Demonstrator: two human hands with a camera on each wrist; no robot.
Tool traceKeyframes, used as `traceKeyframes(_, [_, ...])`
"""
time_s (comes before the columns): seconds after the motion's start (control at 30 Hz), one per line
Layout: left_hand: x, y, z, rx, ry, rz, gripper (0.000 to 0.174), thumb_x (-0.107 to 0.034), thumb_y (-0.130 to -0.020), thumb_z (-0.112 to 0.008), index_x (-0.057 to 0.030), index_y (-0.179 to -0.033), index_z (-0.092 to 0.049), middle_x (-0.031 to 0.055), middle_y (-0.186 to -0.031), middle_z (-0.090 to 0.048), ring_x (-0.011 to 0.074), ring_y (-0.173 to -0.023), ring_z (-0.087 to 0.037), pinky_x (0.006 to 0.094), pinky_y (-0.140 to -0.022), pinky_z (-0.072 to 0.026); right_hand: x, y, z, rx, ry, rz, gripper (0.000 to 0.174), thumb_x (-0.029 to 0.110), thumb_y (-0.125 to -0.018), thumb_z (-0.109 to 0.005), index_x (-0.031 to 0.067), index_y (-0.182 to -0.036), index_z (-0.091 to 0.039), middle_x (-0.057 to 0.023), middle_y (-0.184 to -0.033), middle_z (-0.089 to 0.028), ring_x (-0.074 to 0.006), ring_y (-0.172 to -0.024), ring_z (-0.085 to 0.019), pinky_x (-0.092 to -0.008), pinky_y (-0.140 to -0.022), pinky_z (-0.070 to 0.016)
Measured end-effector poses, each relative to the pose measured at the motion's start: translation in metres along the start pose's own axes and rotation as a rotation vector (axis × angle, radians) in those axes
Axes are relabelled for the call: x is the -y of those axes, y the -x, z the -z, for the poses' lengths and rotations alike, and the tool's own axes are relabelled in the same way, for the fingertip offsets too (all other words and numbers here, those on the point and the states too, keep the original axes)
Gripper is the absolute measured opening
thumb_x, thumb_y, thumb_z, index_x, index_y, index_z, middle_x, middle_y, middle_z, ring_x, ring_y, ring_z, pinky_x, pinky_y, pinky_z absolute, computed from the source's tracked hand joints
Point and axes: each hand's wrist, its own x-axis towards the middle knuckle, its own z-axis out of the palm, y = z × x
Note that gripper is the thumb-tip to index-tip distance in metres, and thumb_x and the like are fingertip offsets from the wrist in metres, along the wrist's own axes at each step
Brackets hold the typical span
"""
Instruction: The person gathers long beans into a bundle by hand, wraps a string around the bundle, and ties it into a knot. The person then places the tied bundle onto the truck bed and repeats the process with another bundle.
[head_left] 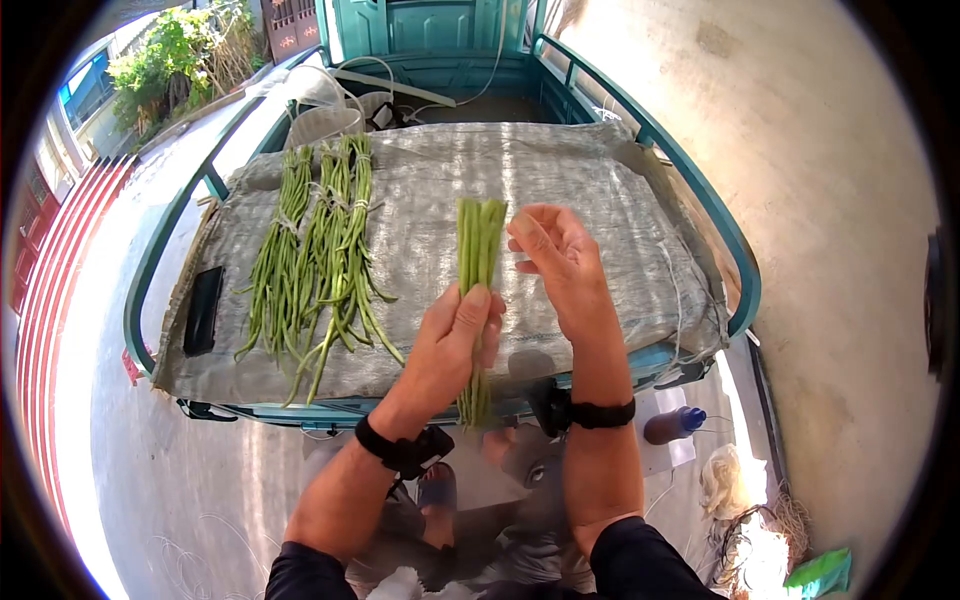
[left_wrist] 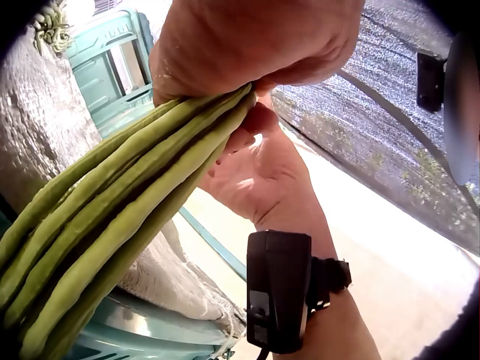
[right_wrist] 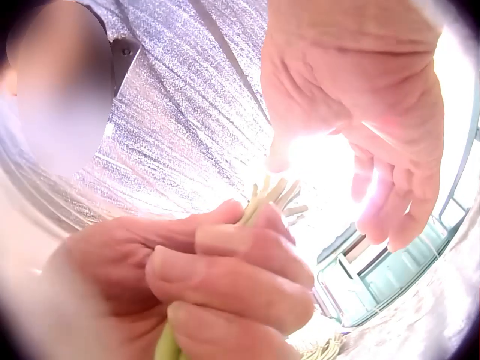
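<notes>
My left hand (head_left: 452, 335) grips a small bunch of green long beans (head_left: 480, 240) around its middle, fingers and thumb wrapped about the stalks. The bunch stands out above the hand and its lower ends hang beneath. Close to the right of the upper ends is my right hand (head_left: 568, 262), its fingers loosely bent. In the right wrist view, that hand (right_wrist: 367, 112) has nothing visible between its fingers, and the bean tips (right_wrist: 274, 196) poke from the left fist. Several tied bundles of long beans (head_left: 283, 255) lie on the left of the grey woven sheet (head_left: 430, 180).
The sheet covers the bed of a teal cart, with a side rail (head_left: 715, 215) on the right. A black phone-like object (head_left: 203, 310) lies at the sheet's left. Behind the bundles is a white basket (head_left: 325, 125). A dark bottle (head_left: 672, 426) stands low at right.
</notes>
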Motion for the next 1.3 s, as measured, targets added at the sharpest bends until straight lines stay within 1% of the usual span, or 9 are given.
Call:
traceKeyframes(0.13, [0.000, -0.002, 0.003, -0.064, 0.133, 0.022, 0.039, -0.042, -0.116, -0.048, -0.0051, -0.110, -0.058, -0.0008, -0.083, -0.052, 0.0097, -0.067, -0.049, 0.0250, -0.062, -0.0427, -0.001, -0.002, 0.014, 0.029, 0.095, -0.011, 0.042, 0.038, -0.099, -0.079, -0.0023, -0.106, -0.070, -0.0062, -0.091, -0.073, -0.0129, -0.093, -0.067, -0.0300, -0.082, -0.0525])
traceKeyframes(0.17, [0.002, -0.003, 0.005, -0.067, 0.170, 0.025, 0.038, -0.042, -0.116, -0.048, -0.0052, -0.110, -0.059, -0.0007, -0.083, -0.052, 0.0096, -0.067, -0.049, 0.0250, -0.062, -0.0426, -0.005, -0.001, 0.015, -0.034, 0.236, 0.063, 0.035, 0.033, -0.098, -0.077, -0.0012, -0.097, -0.071, -0.0082, -0.081, -0.073, -0.0205, -0.082, -0.070, -0.0361, -0.077, -0.0539])
traceKeyframes(0.37, [0.002, -0.003, 0.007, -0.071, 0.187, 0.020, 0.037, -0.041, -0.115, -0.049, -0.0052, -0.111, -0.058, -0.0003, -0.082, -0.052, 0.0098, -0.066, -0.049, 0.0257, -0.061, -0.0426, -0.024, -0.004, 0.056, -0.340, 0.983, 0.078, 0.026, 0.022, -0.095, -0.074, 0.0020, -0.112, -0.072, -0.0213, -0.118, -0.070, -0.0409, -0.113, -0.064, -0.0478, -0.098, -0.0512])
traceKeyframes(0.47, [0.002, -0.003, 0.008, -0.069, 0.190, 0.016, 0.037, -0.041, -0.115, -0.049, -0.0050, -0.111, -0.058, 0.0000, -0.082, -0.052, 0.0101, -0.065, -0.049, 0.0264, -0.061, -0.0431, -0.057, -0.011, 0.095, -0.596, 1.096, 0.120, 0.028, 0.021, -0.094, -0.074, 0.0050, -0.116, -0.071, -0.0231, -0.131, -0.061, -0.0413, -0.127, -0.055, -0.0486, -0.106, -0.0468])
traceKeyframes(0.67, [0.003, -0.005, 0.010, -0.056, 0.171, 0.013, 0.037, -0.040, -0.115, -0.049, -0.0046, -0.110, -0.058, 0.0001, -0.082, -0.054, 0.0103, -0.066, -0.050, 0.0268, -0.062, -0.0438, -0.099, -0.006, 0.153, -0.816, 1.246, 0.173, 0.034, 0.017, -0.091, -0.074, 0.0032, -0.121, -0.071, -0.0251, -0.134, -0.061, -0.0432, -0.130, -0.054, -0.0538, -0.111, -0.0423])
traceKeyframes(0.8, [0.002, -0.005, 0.010, -0.058, 0.173, 0.018, 0.037, -0.040, -0.116, -0.049, -0.0044, -0.110, -0.058, -0.0001, -0.082, -0.054, 0.0103, -0.066, -0.050, 0.0267, -0.062, -0.0439, -0.099, -0.005, 0.166, -0.782, 1.345, -0.187, 0.030, 0.022, -0.093, -0.072, 0.0011, -0.114, -0.075, -0.0241, -0.138, -0.061, -0.0428, -0.132, -0.053, -0.0538, -0.112, -0.0425])
traceKeyframes(0.93, [0.000, -0.005, 0.010, -0.054, 0.165, 0.009, 0.037, -0.040, -0.115, -0.050, -0.0044, -0.110, -0.058, -0.0003, -0.082, -0.054, 0.0103, -0.066, -0.050, 0.0265, -0.062, -0.0439, -0.095, -0.002, 0.172, -0.731, 1.416, -0.340, 0.032, 0.028, -0.095, -0.068, 0.0037, -0.113, -0.079, -0.0211, -0.129, -0.071, -0.0442, -0.127, -0.061, -0.0515, -0.109, -0.0470])
traceKeyframes(1.03, [0.000, -0.006, 0.009, -0.060, 0.173, 0.010, 0.037, -0.040, -0.115, -0.050, -0.0043, -0.110, -0.059, -0.0003, -0.082, -0.054, 0.0103, -0.066, -0.050, 0.0265, -0.062, -0.0440, -0.094, -0.007, 0.174, -0.656, 1.385, -0.489, 0.034, 0.027, -0.098, -0.064, 0.0002, -0.114, -0.076, -0.0198, -0.135, -0.067, -0.0397, -0.132, -0.057, -0.0504, -0.113, -0.0432])
traceKeyframes(1.3, [-0.002, -0.005, 0.008, -0.073, 0.197, 0.011, 0.037, -0.040, -0.115, -0.050, -0.0045, -0.110, -0.059, 0.0000, -0.083, -0.053, 0.0110, -0.068, -0.050, 0.0269, -0.064, -0.0442, -0.095, -0.007, 0.164, -0.688, 1.409, -0.378, 0.028, 0.018, -0.095, -0.062, -0.0003, -0.109, -0.077, -0.0174, -0.132, -0.067, -0.0392, -0.129, -0.057, -0.0519, -0.110, -0.0446])
